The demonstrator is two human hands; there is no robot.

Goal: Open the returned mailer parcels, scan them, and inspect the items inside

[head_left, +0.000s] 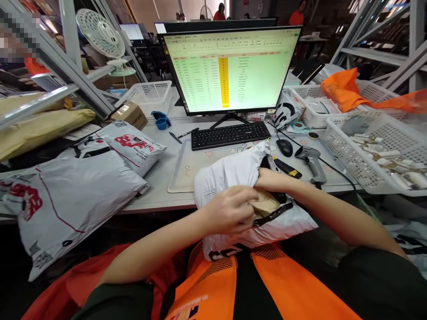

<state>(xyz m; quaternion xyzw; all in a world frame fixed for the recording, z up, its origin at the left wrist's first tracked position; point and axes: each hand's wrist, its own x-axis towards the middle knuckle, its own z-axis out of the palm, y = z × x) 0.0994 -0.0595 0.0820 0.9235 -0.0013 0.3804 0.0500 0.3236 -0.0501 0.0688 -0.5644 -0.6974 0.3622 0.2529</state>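
A white plastic mailing bag (pixel 227 171) lies torn open across my lap and the desk's front edge, its dark inner lining showing at the opening. Inside the opening shows a beige item (pixel 267 203), its kind unclear. My left hand (pixel 233 210) is closed at the near side of the opening, fingers curled on the bag's edge. My right hand (pixel 268 178) reaches into the bag from the right; its fingers are hidden inside. Just beyond that hand lies a black and yellow box cutter (pixel 287 167).
A keyboard (pixel 230 136) sits before a lit monitor (pixel 233 71). To the right are a mouse (pixel 284 147), a barcode scanner (pixel 312 163) and a white basket (pixel 376 173) of small items. Filled mailing bags (pixel 83 182) and a small carton (pixel 130 115) occupy the left.
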